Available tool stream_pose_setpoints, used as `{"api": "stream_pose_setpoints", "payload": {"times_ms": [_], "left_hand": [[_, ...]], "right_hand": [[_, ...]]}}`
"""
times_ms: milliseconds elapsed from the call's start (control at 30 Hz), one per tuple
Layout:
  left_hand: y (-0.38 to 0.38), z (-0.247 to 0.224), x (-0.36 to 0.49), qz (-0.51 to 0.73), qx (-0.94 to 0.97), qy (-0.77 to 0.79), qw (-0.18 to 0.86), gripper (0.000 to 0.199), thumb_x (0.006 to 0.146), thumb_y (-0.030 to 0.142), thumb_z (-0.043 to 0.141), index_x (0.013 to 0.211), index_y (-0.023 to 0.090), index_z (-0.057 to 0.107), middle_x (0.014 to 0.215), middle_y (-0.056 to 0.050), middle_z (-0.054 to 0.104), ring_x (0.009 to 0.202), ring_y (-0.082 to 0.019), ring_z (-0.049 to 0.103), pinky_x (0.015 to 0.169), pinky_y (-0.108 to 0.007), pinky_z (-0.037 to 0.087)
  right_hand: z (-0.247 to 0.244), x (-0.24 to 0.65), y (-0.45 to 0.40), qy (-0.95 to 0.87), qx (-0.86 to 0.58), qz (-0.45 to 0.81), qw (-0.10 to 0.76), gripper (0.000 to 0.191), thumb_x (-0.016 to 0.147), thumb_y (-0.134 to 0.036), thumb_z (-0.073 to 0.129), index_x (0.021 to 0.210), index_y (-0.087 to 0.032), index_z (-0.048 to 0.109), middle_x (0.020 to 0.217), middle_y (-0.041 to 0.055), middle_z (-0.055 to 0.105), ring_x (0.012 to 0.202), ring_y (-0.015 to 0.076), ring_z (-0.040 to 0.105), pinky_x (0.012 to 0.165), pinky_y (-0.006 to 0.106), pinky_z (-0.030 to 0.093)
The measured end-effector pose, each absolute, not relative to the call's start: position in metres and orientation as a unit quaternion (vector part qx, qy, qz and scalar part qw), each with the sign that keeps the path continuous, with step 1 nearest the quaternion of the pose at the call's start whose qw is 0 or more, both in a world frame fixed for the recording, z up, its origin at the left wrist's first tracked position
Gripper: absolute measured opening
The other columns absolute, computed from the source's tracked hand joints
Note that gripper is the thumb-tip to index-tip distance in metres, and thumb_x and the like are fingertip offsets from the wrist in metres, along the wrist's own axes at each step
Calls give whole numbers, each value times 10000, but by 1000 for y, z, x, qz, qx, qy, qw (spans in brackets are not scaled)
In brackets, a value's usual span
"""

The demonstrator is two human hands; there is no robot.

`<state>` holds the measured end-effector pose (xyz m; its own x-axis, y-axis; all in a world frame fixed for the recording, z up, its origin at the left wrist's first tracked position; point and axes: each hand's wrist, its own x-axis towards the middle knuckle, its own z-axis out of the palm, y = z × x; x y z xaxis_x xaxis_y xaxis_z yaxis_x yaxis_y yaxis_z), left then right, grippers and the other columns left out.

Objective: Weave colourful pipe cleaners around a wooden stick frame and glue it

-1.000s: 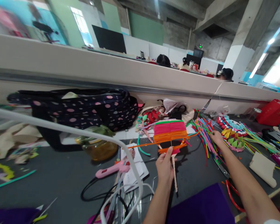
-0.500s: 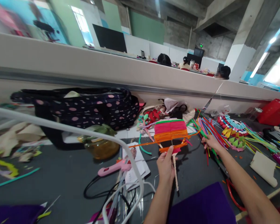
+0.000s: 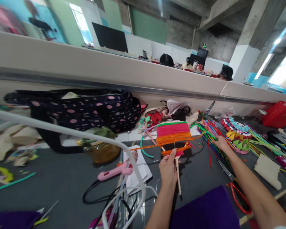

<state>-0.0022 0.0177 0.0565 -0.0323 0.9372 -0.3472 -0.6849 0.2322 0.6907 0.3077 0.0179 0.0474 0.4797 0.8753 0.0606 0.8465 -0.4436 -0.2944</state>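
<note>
My left hand is closed around the lower part of a craft piece wound from pipe cleaners in pink and orange bands with a green top edge. A pale wrapped stick hangs below the fingers, and an orange pipe cleaner sticks out to the left. Over on the right, my right hand has its fingers closed among a loose bundle of coloured pipe cleaners; which strands it grips is unclear. Red-handled scissors lie below the right forearm.
A dark patterned bag and a glass jar stand at the back left. A pink glue gun and its cord lie behind a white curved tube. Purple felt is at the front; a decorated round piece lies right.
My right hand has moved slightly right and away from me through the pipe cleaners, whose strands have shifted. More of the scissors shows. The left hand keeps its hold on the craft piece.
</note>
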Motion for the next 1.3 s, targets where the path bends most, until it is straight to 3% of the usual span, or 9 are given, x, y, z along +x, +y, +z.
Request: {"api": "stream_pose_setpoints", "payload": {"times_ms": [133,267,367,600,833,1067,1200,1300], "left_hand": [[17,54,-2,595,170,393,680,295,515,314,820,627,128,619,520,40,614,367,-73,526,369,-178,447],[18,52,-2,598,168,385,682,305,510,320,826,624,127,619,508,41,605,363,-72,520,357,-174,449],[18,53,-2,601,161,381,684,311,497,316,834,614,123,619,512,34,609,373,-75,525,361,-177,460],[16,54,0,589,170,389,688,312,503,323,826,605,129,604,506,35,607,362,-73,520,363,-175,446],[13,52,3,578,168,387,699,349,484,346,835,606,134,586,478,44,594,336,-69,505,332,-163,409],[13,51,4,561,162,390,712,362,473,333,841,607,144,562,476,36,610,319,-81,509,303,-160,375],[13,51,4,553,156,396,716,369,464,327,844,599,150,550,468,39,607,323,-81,514,306,-155,373],[13,50,5,554,159,394,716,370,464,335,843,590,150,548,448,49,587,322,-75,507,313,-152,377]], "right_hand": [[49,294,19,-503,-857,23,106,111,747,-247,620,802,-158,655,883,97,675,836,203,633,632,228,384],[78,302,14,-506,-860,22,67,148,811,-233,538,813,-144,657,782,97,681,750,191,643,603,231,388],[111,317,0,-523,-851,16,36,116,802,-217,559,829,-164,659,833,78,689,778,179,648,628,222,393],[190,341,-43,-478,-875,-75,-27,129,802,-153,530,867,-144,642,948,185,668,910,319,639,688,342,424],[216,315,-55,-401,-894,-199,-25,248,893,-202,402,1071,-144,565,957,182,667,856,276,667,681,324,457],[211,306,-49,-454,-879,-84,-117,223,857,-188,460,984,-130,634,1037,185,662,970,296,639,713,336,464],[226,312,-60,-439,-884,-119,-108,222,855,-224,474,982,-156,643,1040,168,666,934,297,646,691,341,458],[240,311,-70,-402,-897,-179,-46,243,873,-231,446,991,-153,644,972,169,676,867,284,653,664,331,444]]}}
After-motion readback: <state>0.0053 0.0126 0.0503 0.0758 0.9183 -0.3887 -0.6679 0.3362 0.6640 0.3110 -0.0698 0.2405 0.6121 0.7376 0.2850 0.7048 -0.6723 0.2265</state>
